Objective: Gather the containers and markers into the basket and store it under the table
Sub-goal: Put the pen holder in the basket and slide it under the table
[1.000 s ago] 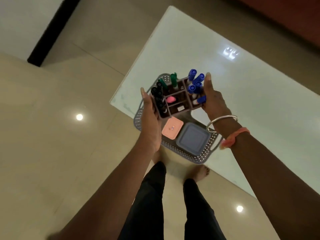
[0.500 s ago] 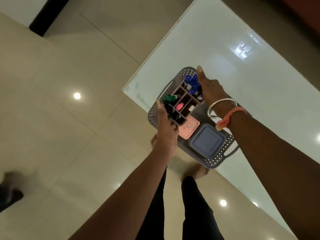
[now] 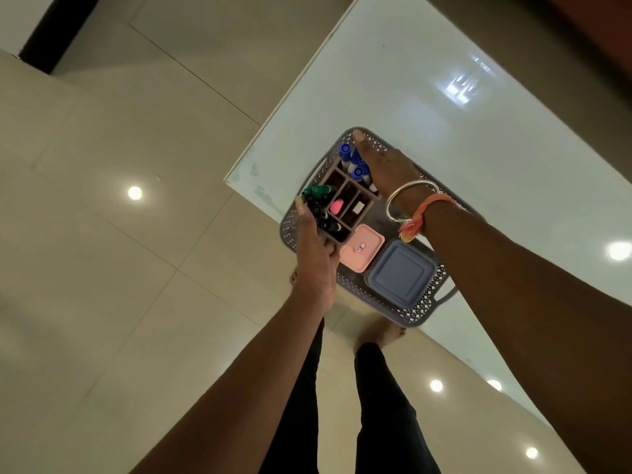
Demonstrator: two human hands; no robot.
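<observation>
I can read no text from here. The pink container (image 3: 370,240) in the basket (image 3: 422,307) carries a small white sticker (image 3: 360,249) with red and blue marks, but they are too small and blurred for me to make out.

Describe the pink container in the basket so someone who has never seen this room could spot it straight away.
Find the white table; a grey perforated basket sits at its near edge. Inside, the pink container lies between the brown marker organizer and a blue-grey container. It is the smaller of the two lidded boxes, with a small sticker on its lid.
</observation>
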